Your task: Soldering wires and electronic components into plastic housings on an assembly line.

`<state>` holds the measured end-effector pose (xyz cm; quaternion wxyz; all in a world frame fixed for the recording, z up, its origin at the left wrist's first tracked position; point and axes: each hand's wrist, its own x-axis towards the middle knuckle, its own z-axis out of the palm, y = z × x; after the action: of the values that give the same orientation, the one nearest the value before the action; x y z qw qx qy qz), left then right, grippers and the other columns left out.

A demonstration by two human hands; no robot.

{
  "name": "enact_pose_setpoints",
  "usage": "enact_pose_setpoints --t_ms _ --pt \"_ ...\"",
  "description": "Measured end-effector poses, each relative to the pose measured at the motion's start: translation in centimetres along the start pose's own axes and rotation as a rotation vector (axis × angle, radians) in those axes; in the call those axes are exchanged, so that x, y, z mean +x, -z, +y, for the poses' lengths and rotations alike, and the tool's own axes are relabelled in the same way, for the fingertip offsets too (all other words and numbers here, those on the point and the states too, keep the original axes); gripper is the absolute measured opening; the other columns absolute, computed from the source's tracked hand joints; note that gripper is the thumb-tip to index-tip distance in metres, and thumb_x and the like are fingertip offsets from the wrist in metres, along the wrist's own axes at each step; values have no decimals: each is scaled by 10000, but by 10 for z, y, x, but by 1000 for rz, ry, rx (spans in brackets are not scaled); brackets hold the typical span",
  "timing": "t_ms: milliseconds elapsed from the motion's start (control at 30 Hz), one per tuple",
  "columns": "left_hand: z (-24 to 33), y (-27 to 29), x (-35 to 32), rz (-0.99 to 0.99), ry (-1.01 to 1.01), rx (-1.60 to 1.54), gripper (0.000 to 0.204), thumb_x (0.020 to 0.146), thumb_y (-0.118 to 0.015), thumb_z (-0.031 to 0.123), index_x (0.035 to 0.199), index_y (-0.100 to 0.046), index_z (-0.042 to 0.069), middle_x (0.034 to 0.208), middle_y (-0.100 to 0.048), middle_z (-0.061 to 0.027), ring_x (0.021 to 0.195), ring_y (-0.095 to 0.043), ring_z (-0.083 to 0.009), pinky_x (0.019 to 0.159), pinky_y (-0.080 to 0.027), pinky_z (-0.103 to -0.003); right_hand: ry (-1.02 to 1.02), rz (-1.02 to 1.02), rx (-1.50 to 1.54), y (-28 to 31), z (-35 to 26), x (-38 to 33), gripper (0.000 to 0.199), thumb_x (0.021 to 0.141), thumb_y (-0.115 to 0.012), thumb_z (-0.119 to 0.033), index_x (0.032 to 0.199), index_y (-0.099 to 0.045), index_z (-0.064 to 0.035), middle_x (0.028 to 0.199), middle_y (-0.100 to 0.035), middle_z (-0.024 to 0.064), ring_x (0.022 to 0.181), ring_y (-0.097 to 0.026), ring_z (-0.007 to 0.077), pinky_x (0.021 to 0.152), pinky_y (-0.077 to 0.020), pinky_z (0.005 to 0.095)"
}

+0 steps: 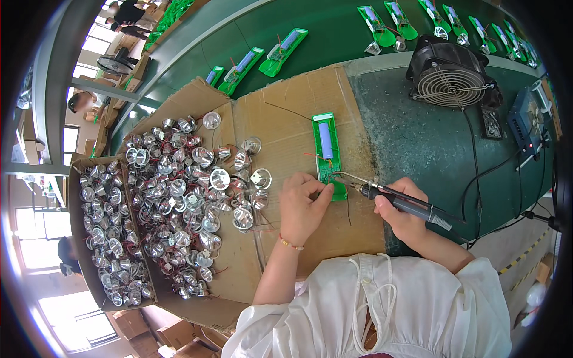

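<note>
Two hands busy: left hand [301, 206] pinning green board [329, 156], right hand [399, 216] gripping soldering iron [399, 201] (cardboard-covered bench [286, 113]).

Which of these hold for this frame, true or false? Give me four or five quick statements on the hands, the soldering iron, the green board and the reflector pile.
1. The right hand holds the dark-handled soldering iron. True.
2. The left hand is lifting a reflector from the pile. False: it rests at the lower end of the green board with a blue cylindrical cell.
3. The shiny silver cone reflectors lie on the person's left. True.
4. The black fan with a wire grille stands on the brown cardboard sheet. False: it stands on the green bench top beyond it.
</note>
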<state>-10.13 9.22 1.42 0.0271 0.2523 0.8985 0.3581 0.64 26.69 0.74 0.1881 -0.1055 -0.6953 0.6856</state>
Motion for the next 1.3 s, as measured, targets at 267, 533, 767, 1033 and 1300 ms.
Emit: enact_pose_setpoints --t_ms 267,533,767,1033,1300 --pt "-9 0 5 -24 13 -49 126 713 -675 167 657 -650 58 717 -555 -69 703 -498 -246 623 -393 -355 -11 72 54 -2 -2 1 145 794 -637 -69 826 -516 5 642 -601 56 543 -562 68 484 -438 206" --pt "-9 1 2 -27 26 -16 113 701 -678 161 646 -654 65 690 -561 -81 687 -510 -252 614 -406 -361 -29 84 108 17 -7 -5 128 815 -607 -49 846 -500 15 704 -593 74 604 -574 96 550 -470 226" --pt "0 3 -3 -59 21 3 108 721 -678 147 721 -661 41 727 -591 -85 689 -552 -235 616 -438 -339 -78 105 72 41 -3 -11 154 809 -619 -76 828 -490 5 681 -587 69 592 -566 98 551 -464 228" --pt "7 14 3 -82 169 68 169 750 -643 215 781 -659 50 543 -583 -89 505 -593 -212 527 -474 -283 -80 174 94 59 4 -5 140 804 -612 -64 824 -490 2 663 -587 68 578 -566 97 539 -459 228" --pt "31 -26 169 -72 -84 226 179 714 -541 205 655 -654 79 602 -589 -163 580 -596 -331 559 -482 -403 -171 218 132 66 12 2 121 799 -611 -42 816 -498 -3 661 -587 65 574 -571 100 538 -473 240"
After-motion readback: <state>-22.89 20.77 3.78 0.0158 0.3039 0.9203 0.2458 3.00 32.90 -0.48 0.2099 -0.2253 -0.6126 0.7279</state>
